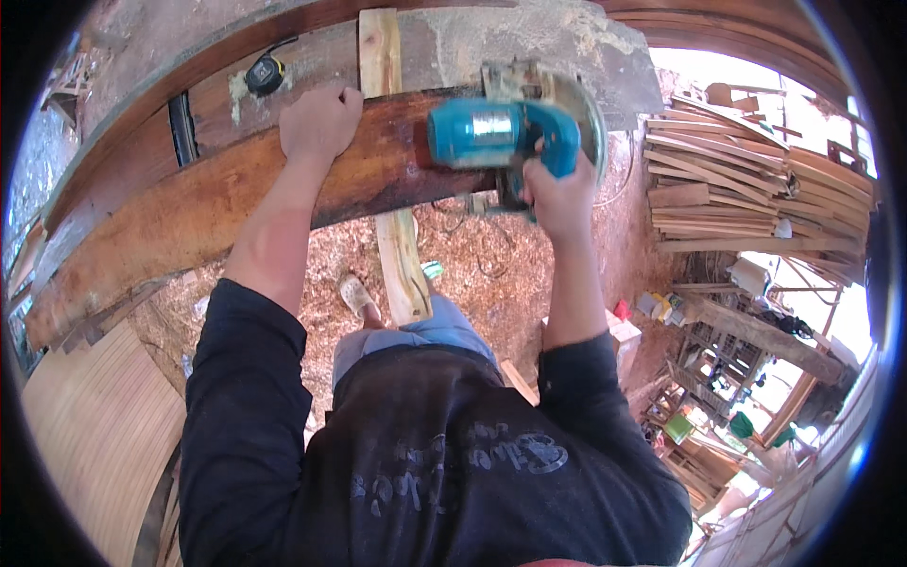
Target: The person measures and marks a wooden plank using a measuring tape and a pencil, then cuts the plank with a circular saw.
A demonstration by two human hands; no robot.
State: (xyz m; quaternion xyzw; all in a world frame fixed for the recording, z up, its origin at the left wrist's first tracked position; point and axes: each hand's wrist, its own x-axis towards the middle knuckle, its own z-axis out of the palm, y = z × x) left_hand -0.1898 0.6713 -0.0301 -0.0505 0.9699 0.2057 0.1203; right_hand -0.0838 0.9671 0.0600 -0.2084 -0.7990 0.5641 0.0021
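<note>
My right hand (pixel 559 194) is wrapped round the rear handle of a teal circular saw (pixel 477 134). The saw rests at the right end of a long brown wooden plank (pixel 246 203), its round metal guard on the right side. On the plank's far edge lies my left hand (pixel 319 125), closed, with its fingers curled down and partly hidden. Just beyond that hand a black tape measure (pixel 265 75) sits on the bench (pixel 321 66). A pale wood strip (pixel 381 52) runs crosswise beneath the plank, and another pale strip (pixel 401 260) reaches toward my lap.
Stacked wood strips (pixel 746 189) lie at the right. A pale grooved panel (pixel 99 406) stands at the lower left. Wood shavings (pixel 472 255) cover the ground around my sandalled foot (pixel 358 295). Assorted clutter (pixel 727 359) fills the lower right.
</note>
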